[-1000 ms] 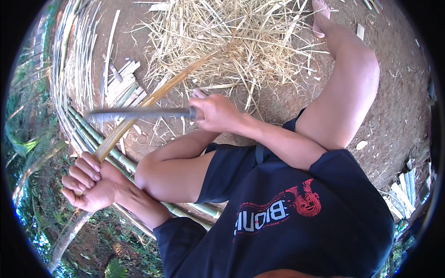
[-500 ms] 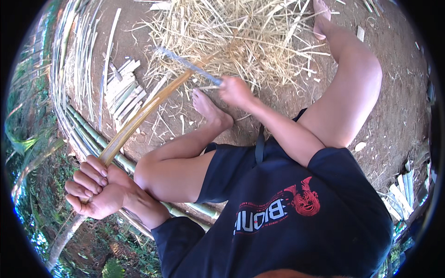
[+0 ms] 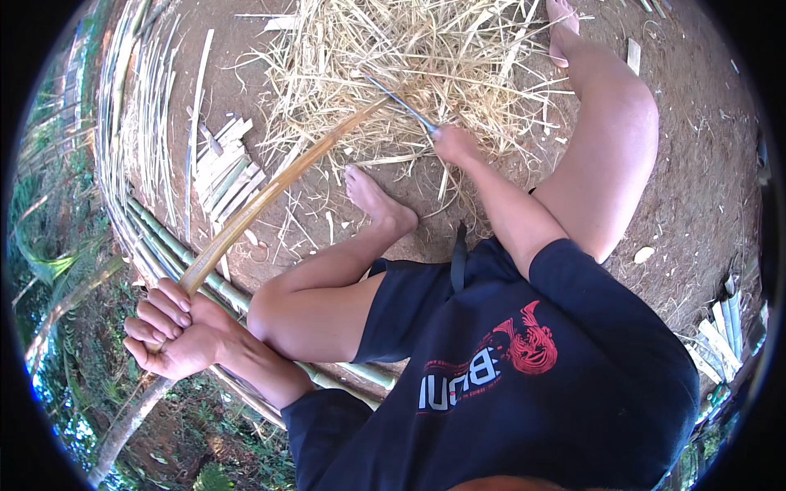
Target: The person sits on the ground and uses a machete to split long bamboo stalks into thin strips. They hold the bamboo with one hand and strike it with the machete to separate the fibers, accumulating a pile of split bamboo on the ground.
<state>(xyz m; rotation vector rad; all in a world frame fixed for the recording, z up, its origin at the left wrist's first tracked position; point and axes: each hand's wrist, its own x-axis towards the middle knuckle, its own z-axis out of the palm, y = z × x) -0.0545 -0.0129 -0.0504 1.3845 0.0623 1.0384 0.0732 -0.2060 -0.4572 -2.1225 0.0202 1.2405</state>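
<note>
From my remote seat: left hand (image 3: pixel 176 335) clenched around a long bamboo strip (image 3: pixel 270 192), right hand (image 3: pixel 454 146) gripping the knife (image 3: pixel 401 105) at its far end over the shavings (image 3: pixel 409 57); shaving looks mid-stroke, demanding steady blade angle next.

Head-worn fisheye, steeply downward, close.

Heap of pale shavings (image 3: pixel 426 65) on the dirt ground (image 3: pixel 704 196), cut slats (image 3: pixel 225 168) left of it, green bamboo poles (image 3: pixel 164 245) further left
</note>
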